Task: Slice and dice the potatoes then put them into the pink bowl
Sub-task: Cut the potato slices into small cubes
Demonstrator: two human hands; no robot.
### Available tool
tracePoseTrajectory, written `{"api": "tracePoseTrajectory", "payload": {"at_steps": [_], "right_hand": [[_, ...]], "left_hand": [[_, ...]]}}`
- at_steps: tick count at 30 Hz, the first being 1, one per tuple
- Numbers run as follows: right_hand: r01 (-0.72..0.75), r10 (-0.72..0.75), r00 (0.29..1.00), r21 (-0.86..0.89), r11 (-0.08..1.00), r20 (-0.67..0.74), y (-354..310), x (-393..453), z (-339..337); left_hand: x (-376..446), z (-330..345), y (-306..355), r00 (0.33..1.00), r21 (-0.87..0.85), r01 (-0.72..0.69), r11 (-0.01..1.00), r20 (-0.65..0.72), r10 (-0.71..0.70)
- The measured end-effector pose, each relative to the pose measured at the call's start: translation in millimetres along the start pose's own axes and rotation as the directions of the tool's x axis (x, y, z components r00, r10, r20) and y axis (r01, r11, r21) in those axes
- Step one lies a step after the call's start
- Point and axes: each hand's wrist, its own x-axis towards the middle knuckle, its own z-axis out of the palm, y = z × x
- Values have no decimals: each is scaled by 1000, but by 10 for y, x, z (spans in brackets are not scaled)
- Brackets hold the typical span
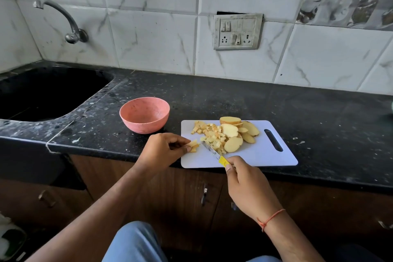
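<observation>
Potatoes everywhere on the white cutting board: a heap of diced cubes near its middle, uncut round slices stacked just right of that heap. The left hand hovers at the board's left edge, fingertips pinching a small cluster of potato strips, and the right hand is wrapped round the yellow handle of the knife at the board's near edge, blade angled toward those strips.

Risks now! The blade tip sits just beside the left fingertips, so a hurried cut could nick them. The strips are small and pinched right at the board's left edge; a push from the blade could send pieces onto the dark surface. The board's near edge reaches the surface's front lip, so hard chopping might tip it. The pink bowl, left of the board and beyond the left hand, looks empty, and with that gap between them, cubes carried over could drop short.
</observation>
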Motion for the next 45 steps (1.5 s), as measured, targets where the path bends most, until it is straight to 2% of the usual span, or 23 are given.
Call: {"api": "tracePoseTrajectory", "payload": {"at_steps": [5,9,13,22,29,35,45], "right_hand": [[-37,37,999,-16,999,15,-118,2,35],[60,-63,998,-173,983,-12,-239,-100,35],[126,-124,992,-278,952,25,-347,-167,88],[104,-116,993,-260,960,-29,-339,-144,50],[87,-137,979,-296,951,-151,-425,-144,43],[121,-178,975,-353,928,-132,-541,-135,132],[115,-128,992,-419,901,-2,-711,-31,180]], "left_hand": [[-10,-21,35,999,-41,5,999,37,-4],[5,-53,19,998,-41,9,999,57,-7],[-11,-52,18,999,-43,-15,999,50,17],[-10,-52,-47,995,10,-74,997,66,73],[-29,-7,-16,1000,13,-21,1000,-3,21],[-36,2,9,998,-22,64,998,-18,-64],[-62,14,-20,999,19,-5,1000,-43,5]]}}
